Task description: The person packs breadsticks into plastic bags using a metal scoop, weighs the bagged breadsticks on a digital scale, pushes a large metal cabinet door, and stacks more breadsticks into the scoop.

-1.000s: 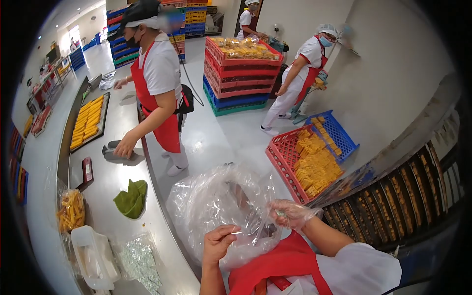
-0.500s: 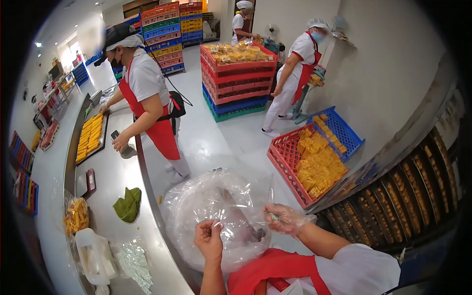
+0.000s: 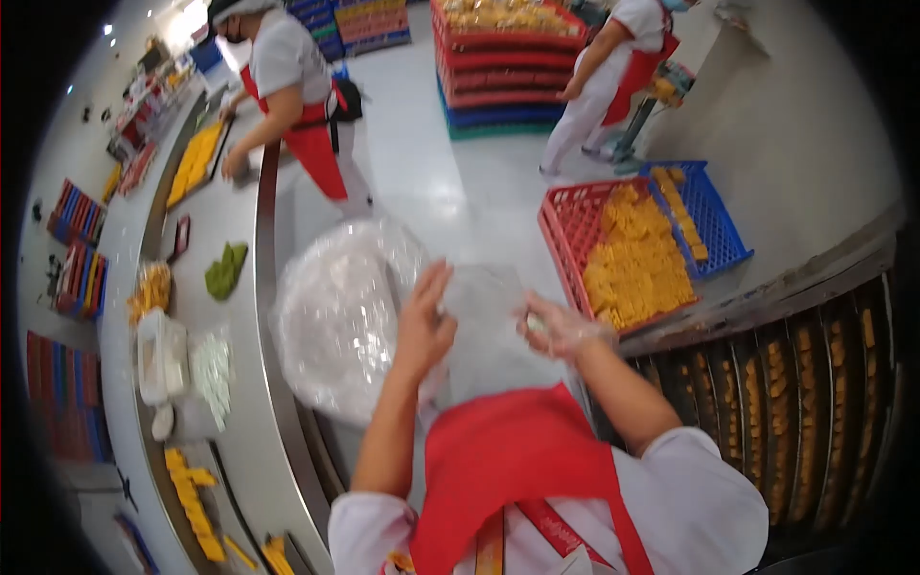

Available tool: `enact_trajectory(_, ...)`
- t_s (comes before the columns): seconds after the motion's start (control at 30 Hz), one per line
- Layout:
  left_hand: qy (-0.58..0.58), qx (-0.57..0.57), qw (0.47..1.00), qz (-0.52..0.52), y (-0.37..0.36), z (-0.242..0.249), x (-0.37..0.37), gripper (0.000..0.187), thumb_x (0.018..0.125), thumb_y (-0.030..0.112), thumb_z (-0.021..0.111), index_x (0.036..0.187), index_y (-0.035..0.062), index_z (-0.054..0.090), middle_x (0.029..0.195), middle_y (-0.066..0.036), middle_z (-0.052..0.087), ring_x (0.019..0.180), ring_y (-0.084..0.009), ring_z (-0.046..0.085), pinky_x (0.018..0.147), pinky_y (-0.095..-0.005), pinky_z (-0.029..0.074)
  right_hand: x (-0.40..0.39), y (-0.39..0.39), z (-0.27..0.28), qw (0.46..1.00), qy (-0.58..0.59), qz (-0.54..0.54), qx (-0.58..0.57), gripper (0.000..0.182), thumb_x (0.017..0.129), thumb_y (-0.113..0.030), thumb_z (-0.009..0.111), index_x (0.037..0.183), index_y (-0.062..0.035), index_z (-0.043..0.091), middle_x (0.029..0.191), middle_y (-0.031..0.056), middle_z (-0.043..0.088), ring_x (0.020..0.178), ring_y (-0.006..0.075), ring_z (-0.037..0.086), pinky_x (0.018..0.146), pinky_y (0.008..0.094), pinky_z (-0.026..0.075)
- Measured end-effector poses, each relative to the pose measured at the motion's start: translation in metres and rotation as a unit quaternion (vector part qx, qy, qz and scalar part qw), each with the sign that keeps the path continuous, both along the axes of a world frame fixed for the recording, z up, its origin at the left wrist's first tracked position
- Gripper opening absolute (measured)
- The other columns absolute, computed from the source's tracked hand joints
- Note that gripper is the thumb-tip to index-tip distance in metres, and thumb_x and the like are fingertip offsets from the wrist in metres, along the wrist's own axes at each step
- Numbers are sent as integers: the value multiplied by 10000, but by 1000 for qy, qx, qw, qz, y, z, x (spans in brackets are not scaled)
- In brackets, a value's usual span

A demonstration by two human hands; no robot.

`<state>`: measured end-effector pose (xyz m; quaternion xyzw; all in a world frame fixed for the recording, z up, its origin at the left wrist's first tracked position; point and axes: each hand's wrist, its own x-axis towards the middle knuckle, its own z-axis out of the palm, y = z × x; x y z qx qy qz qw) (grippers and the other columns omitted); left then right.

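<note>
A clear plastic bag is spread between my two hands, in front of the red apron. My bare left hand has its fingers closed at the bag's left edge. On the right side, my right hand wears a clear plastic glove and pinches the bag's other edge. Tucked in its fingers is a small pale sachet, blurred. Just left of my left hand sits a big round bundle of clear plastic bags, overlapped by that forearm.
A steel table on the left bears pale sachets, a white tub and a green cloth. A red crate of yellow pieces stands ahead right, a tray rack beside me. One co-worker leans over the table.
My hands have moved up and forward, and the clear bag now lies spread between them. The camera view has tilted down, and the bag bundle appears farther left.
</note>
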<state>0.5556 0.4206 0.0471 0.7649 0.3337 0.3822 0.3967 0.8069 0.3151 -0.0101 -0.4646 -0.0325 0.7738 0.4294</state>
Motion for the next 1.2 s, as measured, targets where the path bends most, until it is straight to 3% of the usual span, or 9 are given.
enact_trajectory(0.27, 197, -13, 980, -9, -31, -21, 38, 644, 695, -10, 552, 1338, 17, 574, 1426, -162, 537, 1251, -363, 553, 1027, -382, 466, -16, -24, 92, 963, -188, -159, 112, 172, 873, -145, 654, 996, -32, 613, 785, 44, 617, 622, 110, 541, 556, 236, 434)
enact_trajectory(0.4, 152, -119, 978, -84, -66, -29, 49, 690, 674, -11, 602, 1360, 24, 551, 1433, -173, 532, 1293, -364, 526, 1082, -380, 431, -27, -13, 67, 924, -279, 116, 235, 188, 844, -89, 656, 1018, -29, 616, 887, 79, 676, 757, 197, 650, 678, 338, 534)
enact_trajectory(0.47, 145, -135, 978, -66, -81, -28, 46, 711, 675, -5, 638, 1375, 57, 531, 1392, -174, 557, 1273, -370, 538, 1064, -395, 441, -27, -6, -4, 409, -743, 309, 431, 198, 898, -139, 599, 1062, -31, 626, 837, 156, 685, 736, 252, 672, 640, 377, 526)
enact_trajectory(0.57, 212, -146, 962, -91, -101, -15, 40, 659, 710, 26, 678, 1355, 68, 550, 1388, -151, 565, 1196, -377, 581, 994, -420, 476, -58, -1, -11, 442, -643, 544, 308, 251, 900, -174, 585, 1104, -56, 669, 967, 202, 708, 867, 348, 694, 764, 447, 548)
enact_trajectory(0.77, 313, -4, 949, -44, -160, -68, 30, 519, 789, 202, 701, 1296, 121, 629, 1352, -137, 603, 1091, -364, 647, 893, -425, 532, -106, -37, -42, 425, -575, 534, 452, 287, 894, -217, 612, 1126, -65, 686, 1024, 192, 708, 930, 365, 681, 825, 443, 542)
enact_trajectory(0.9, 356, -129, 925, 37, -172, -31, -51, 504, 801, 231, 689, 1284, 96, 635, 1356, -145, 599, 1106, -362, 643, 902, -443, 532, -144, -41, -19, 393, -488, 548, 554, 312, 889, -245, 630, 1140, -72, 698, 1062, 186, 708, 972, 377, 673, 866, 440, 537)
enact_trajectory(1.0, 356, -148, 919, 88, -200, -34, -114, 492, 799, 204, 690, 1262, 45, 638, 1382, -162, 576, 1123, -373, 633, 923, -446, 528, -193, -40, 54, 491, -375, 689, 379, 325, 899, -261, 675, 1128, -31, 692, 1081, 131, 721, 975, 347, 666, 870, 453, 526)
enact_trajectory(1.13, 216, -151, 940, 219, -259, -34, -192, 497, 798, 109, 640, 1290, 41, 619, 1389, -199, 560, 1130, -386, 623, 935, -434, 522, -255, -46, 136, 761, -151, 505, 378, 243, 952, -190, 628, 1025, 29, 705, 951, 81, 710, 855, 159, 658, 755, 292, 518)
enact_trajectory(1.2, 140, -96, 950, 263, -303, -10, -253, 561, 757, 23, 566, 1316, 37, 602, 1410, -206, 542, 1040, -362, 654, 884, -403, 540, -297, -30, 133, 791, -127, 456, 387, 252, 947, -214, 648, 1014, 22, 705, 942, 78, 707, 840, 135, 648, 746, 263, 507)
